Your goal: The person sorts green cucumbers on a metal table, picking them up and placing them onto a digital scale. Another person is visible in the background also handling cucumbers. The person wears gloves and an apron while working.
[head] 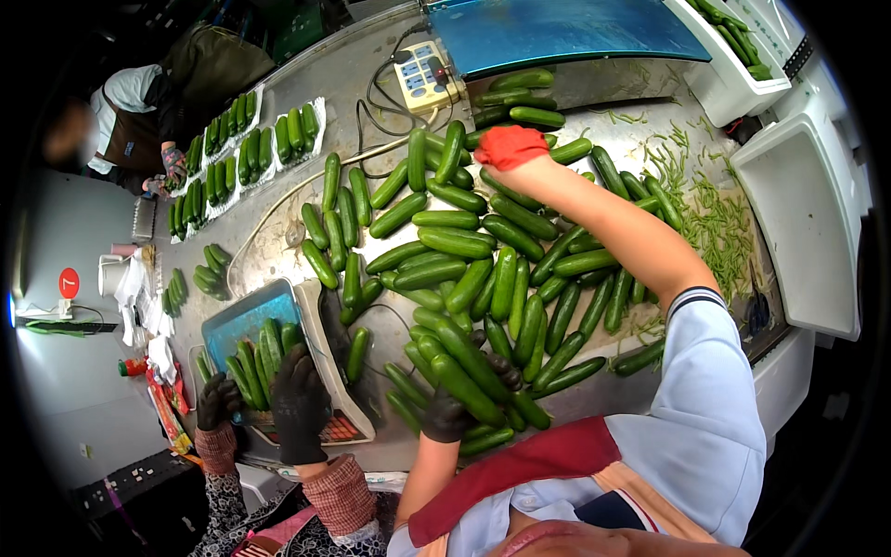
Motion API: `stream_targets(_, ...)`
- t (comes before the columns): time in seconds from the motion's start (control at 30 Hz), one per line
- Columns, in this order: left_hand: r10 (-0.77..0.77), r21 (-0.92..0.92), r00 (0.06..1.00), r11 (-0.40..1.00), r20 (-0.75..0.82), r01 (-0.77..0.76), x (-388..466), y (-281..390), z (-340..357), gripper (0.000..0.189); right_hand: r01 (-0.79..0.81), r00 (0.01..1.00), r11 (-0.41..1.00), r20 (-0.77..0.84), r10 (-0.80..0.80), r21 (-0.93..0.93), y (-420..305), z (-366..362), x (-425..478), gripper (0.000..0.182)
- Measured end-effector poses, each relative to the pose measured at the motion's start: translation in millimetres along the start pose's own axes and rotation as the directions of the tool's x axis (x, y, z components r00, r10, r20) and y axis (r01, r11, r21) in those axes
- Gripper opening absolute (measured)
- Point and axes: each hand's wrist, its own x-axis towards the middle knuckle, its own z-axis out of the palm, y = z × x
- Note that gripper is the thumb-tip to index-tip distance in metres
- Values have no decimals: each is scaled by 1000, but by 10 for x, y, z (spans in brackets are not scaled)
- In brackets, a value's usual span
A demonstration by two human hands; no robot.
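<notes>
My left hand [445, 416], in a black glove, holds several cucumbers [465, 379] in a bunch near the table's front edge. Its dark fingertips show on the far side of them. At the far side of the pile, my right hand [514, 147] in a red glove reaches over cucumbers. Its fingers point away and are hidden, so its grip cannot be made out. Between the two hands spreads a loose pile of green cucumbers [454, 242] on the metal table [306, 177].
A co-worker's black-gloved hands [301, 400] hold cucumbers in a blue tray [233, 313] on a scale [327, 376]. Another person [129, 132] stands by packed cucumbers [257, 150]. A power strip [424, 76], cable, blue panel [557, 31], green scraps [717, 230] and white foam boxes [800, 209] lie around.
</notes>
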Motion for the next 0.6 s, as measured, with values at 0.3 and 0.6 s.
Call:
stream_targets(0.3, 8, -19, 1000, 1000, 22, -7, 2, 43, -51, 66, -27, 970, 922, 213, 117, -386, 114, 375, 681, 25)
stream_targets(0.6, -7, -44, 996, 999, -84, 4, -40, 210, -32, 81, 254, 961, 962, 143, -239, -103, -129, -551, -113, 24)
